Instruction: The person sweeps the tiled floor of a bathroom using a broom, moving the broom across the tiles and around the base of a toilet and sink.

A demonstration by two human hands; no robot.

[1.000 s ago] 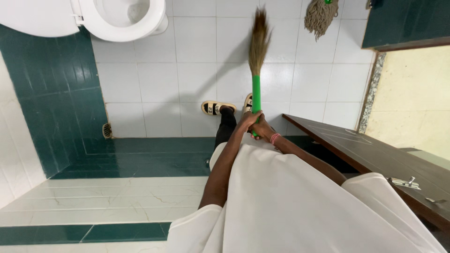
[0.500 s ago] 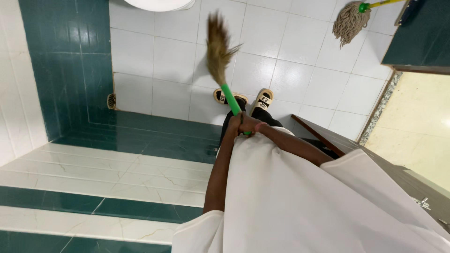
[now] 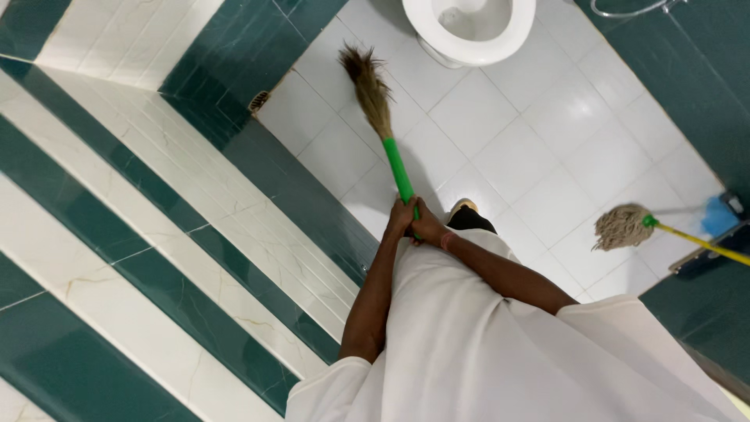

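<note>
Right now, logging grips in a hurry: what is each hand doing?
Left hand: closed around the green handle of the broom.
Right hand: closed on the same handle, just beside the left.

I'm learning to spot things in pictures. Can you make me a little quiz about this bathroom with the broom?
1. True or false: both hands hold the broom by its green handle.
2. What lies on the floor at the right? A) a mop with a yellow stick B) a red bucket C) a towel
3. Fill in: the brush end of the broom is near the white ____.

Key
1. True: the left hand and the right hand share a grip on the handle's lower end.
2. A
3. toilet, at the top, on the white floor tiles.
</note>
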